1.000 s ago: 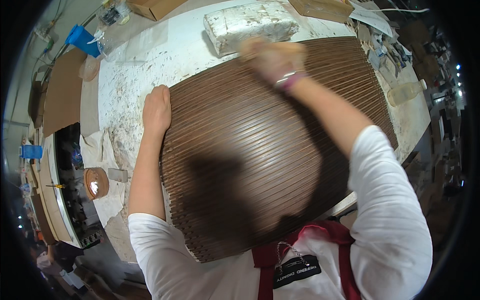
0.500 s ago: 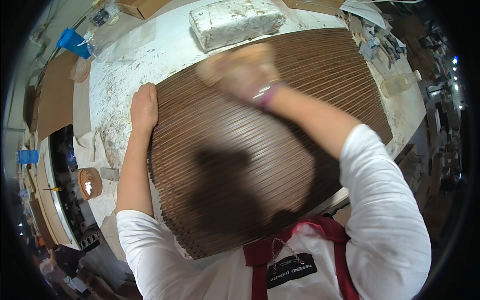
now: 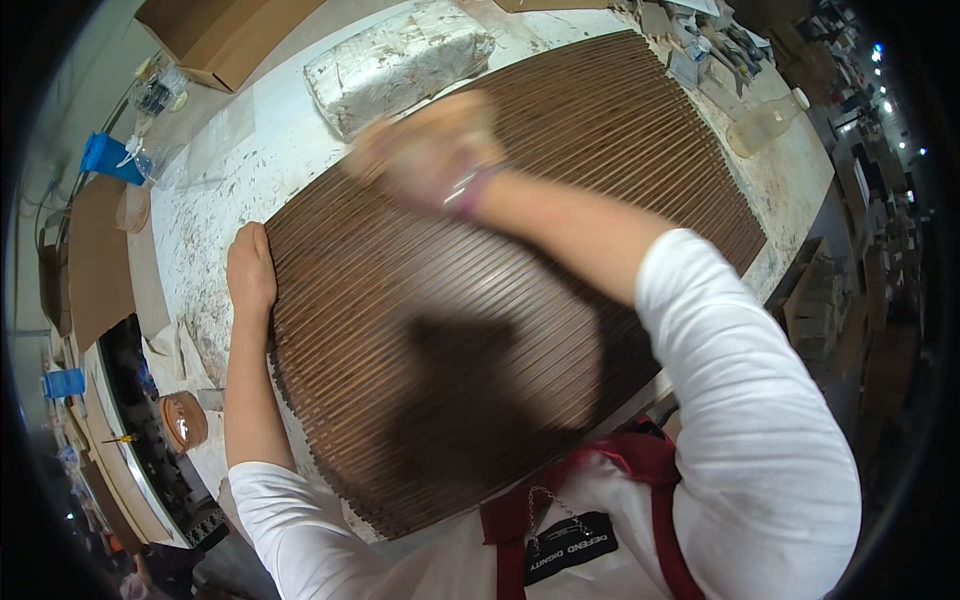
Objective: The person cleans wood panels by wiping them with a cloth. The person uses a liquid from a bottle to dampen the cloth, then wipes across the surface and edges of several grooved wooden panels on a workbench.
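A large brown ribbed panel (image 3: 560, 200), its surface lined with narrow parallel slats, lies flat on the white worktable. At its left far corner my left hand (image 3: 250, 268) grips the edge, fingers together. My right hand (image 3: 425, 155) is over the far side of the panel, smeared by motion, with a purple band and a shiny bracelet at the wrist. A tan patch shows at that hand; whether it is a held pad or the fingers, I cannot tell. Beyond the right hand sits a block wrapped in smudged whitish plastic (image 3: 400, 60).
The stained white worktable (image 3: 215, 175) surrounds the panel. A capped clear bottle (image 3: 768, 122) lies at the right near scattered tools (image 3: 715, 60). At the left are a blue cup (image 3: 110, 158), a round brown container (image 3: 183, 420) and a cardboard box (image 3: 215, 40).
The view has turned and shifted, so the panel and table sit differently in the picture. My left hand keeps its place at the panel's corner; my right hand stays blurred over the far side.
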A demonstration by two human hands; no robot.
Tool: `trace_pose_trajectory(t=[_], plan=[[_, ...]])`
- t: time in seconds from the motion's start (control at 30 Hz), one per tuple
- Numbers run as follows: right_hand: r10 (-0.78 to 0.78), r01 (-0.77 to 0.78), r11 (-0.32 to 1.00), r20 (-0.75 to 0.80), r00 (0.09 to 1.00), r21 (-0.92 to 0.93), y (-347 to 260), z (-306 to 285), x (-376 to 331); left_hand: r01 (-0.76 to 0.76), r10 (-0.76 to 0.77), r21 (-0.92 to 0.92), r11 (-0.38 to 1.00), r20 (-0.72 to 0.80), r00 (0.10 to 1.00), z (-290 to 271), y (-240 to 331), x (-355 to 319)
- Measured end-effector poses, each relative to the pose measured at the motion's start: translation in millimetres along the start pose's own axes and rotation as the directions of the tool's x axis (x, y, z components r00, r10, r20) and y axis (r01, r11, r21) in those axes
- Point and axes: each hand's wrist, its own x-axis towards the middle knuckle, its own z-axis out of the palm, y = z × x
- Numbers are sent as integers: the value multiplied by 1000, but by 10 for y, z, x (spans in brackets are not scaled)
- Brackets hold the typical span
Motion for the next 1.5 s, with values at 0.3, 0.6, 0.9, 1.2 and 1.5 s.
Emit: trace_pose_trajectory(t=[0.3, 0.6, 0.9, 1.2, 1.5], plan=[[161, -160, 987, -24, 987, 33, 687, 589, -85, -3, 3, 31, 1000, -3, 1000, 60, 101, 81], [155, -113, 943, -114, 981, 313, 1280, 457, -756, -6, 5, 45, 999, 9, 1000, 32, 143, 93], [-164, 223, 918, -201, 966, 327, 82, 277, -729, -47, 52, 112, 993, -38, 998, 66, 89, 31], [418, -395, 908, -325, 848, 138, 2196, 125, -1155, -175, 220, 258, 950, -155, 963, 14, 944, 130], [389, -360, 921, -293, 874, 149, 2166, 127, -1174, 133, -59, -52, 990, 699, 713, 533, 2749, 497]])
